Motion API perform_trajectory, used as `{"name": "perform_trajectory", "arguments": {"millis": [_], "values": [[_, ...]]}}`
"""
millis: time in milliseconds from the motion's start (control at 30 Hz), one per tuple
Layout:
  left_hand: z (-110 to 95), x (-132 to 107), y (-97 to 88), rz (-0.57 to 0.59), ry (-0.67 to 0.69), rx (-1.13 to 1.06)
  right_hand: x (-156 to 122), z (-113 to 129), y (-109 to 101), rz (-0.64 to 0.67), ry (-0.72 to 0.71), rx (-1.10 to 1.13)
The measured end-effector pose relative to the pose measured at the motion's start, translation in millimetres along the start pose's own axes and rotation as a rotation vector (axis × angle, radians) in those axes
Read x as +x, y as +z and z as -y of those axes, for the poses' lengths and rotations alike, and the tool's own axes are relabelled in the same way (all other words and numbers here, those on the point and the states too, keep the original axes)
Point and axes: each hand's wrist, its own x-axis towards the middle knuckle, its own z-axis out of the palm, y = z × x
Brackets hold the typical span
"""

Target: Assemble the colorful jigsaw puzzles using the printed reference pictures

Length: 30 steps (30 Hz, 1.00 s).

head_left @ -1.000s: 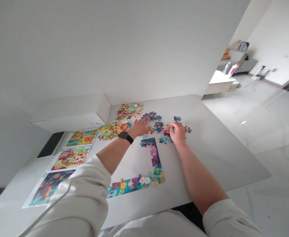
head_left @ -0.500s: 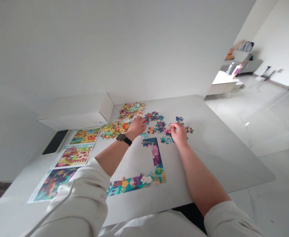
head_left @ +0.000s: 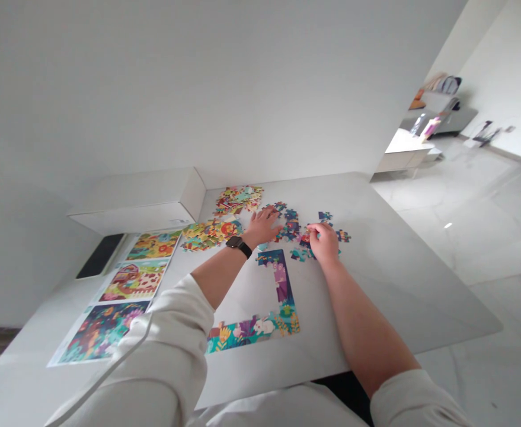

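Left grip (head_left: 264, 226) splayed, right grip (head_left: 325, 241) pinched, contents unclear, puzzle strip (head_left: 282, 287) lengthwise forward

Dark jigsaw pieces (head_left: 291, 220) partly covered by left hand (head_left: 264, 227), assembled puzzle border (head_left: 245, 330) interrupted by left sleeve (head_left: 171, 344), right hand's (head_left: 324, 242) fingertip contents too small to tell

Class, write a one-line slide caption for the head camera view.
Left hand spread over loose puzzle pieces, right hand among them, beyond a partly joined puzzle border on a pale table.
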Motion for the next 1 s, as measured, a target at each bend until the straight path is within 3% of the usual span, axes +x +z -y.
{"name": "perform_trajectory", "arguments": {"millis": [133, 267, 667, 867, 1000], "values": [[27.4, -4.8, -4.9, -0.034, -0.101, 0.004, -0.2, 1.0, 0.5, 0.010, 0.009, -0.001], [47.3, -8.6, -6.1, -0.030, -0.104, 0.036, -0.3, 0.6, 0.7, 0.013, 0.005, 0.001], [40.5, -11.8, -10.7, 0.088, -0.094, -0.006, 0.1, 0.0, 0.2, 0.012, 0.015, 0.026], [54.7, -11.0, -13.9, -0.047, -0.087, -0.021, -0.3, -1.5, 1.5, 0.043, 0.002, -0.004], [67.5, -23.5, -21.7, -0.057, -0.029, -0.023, -2.3, -0.5, 3.5, 0.085, -0.023, -0.070]]}}
